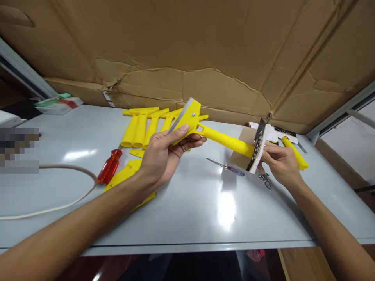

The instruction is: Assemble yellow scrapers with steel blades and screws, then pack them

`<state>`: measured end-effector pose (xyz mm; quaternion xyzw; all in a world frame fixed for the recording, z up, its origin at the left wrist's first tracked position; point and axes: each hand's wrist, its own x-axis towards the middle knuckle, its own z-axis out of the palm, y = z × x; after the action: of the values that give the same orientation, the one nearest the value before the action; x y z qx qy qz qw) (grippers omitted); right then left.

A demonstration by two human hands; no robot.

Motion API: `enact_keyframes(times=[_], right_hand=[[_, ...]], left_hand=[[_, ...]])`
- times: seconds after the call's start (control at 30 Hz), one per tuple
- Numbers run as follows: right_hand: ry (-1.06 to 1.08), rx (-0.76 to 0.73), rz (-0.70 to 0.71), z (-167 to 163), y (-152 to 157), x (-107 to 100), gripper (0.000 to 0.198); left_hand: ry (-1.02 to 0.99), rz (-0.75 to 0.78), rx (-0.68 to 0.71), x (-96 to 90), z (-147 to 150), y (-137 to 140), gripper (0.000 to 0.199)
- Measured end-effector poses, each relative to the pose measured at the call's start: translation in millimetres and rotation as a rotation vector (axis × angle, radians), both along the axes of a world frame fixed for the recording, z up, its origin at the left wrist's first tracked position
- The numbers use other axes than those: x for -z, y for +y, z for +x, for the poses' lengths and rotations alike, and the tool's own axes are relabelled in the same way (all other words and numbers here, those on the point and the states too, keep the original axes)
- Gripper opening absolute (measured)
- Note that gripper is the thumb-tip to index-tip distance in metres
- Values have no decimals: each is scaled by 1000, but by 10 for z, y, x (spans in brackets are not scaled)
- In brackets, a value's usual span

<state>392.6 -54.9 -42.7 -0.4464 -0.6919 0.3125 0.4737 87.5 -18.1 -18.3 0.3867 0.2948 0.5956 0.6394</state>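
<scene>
My left hand (164, 152) is closed round the head of a yellow scraper (225, 141), thumb on top. A metal blade runs along the scraper's edge, and a small screw shows in its head. The handle points right, its end at a black-and-white printed card sleeve (257, 150). My right hand (278, 162) pinches that sleeve by its right side; whether the handle has entered it I cannot tell. Below the sleeve lie a small screwdriver (234, 170) and a little heap of screws (266, 181), both on the table.
Several yellow scraper bodies (140, 130) lie behind my left arm, near a red-handled screwdriver (110, 167). Another yellow scraper (295, 154) rests at right by more printed cards (272, 134). A cable (70, 168) curves across the left. Cardboard (187, 47) walls the back of the table (187, 222).
</scene>
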Motion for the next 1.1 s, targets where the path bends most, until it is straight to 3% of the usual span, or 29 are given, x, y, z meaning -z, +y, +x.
enact_keyframes(times=[0.13,0.33,0.53,0.7,0.87,1.0,1.1], right_hand=[[90,122,23,19,8,5,23],[123,102,-79,6,26,-4,18],[119,289,87,-102,-26,-29,15],[65,261,216,-139,-68,-95,11],[142,285,132,-138,-57,-49,10],[271,242,55,-149,-46,-42,26],[250,218,37,-160,-53,-65,33]], left_hand=[[9,-9,-3,11,3,-2,17],[14,3,3,12,15,-27,16],[19,-20,16,25,28,-46,16],[5,-9,56,55,26,-46,20],[-20,-10,98,84,22,-28,18],[-30,-13,98,92,26,-47,19],[-26,-7,105,99,34,-54,20]])
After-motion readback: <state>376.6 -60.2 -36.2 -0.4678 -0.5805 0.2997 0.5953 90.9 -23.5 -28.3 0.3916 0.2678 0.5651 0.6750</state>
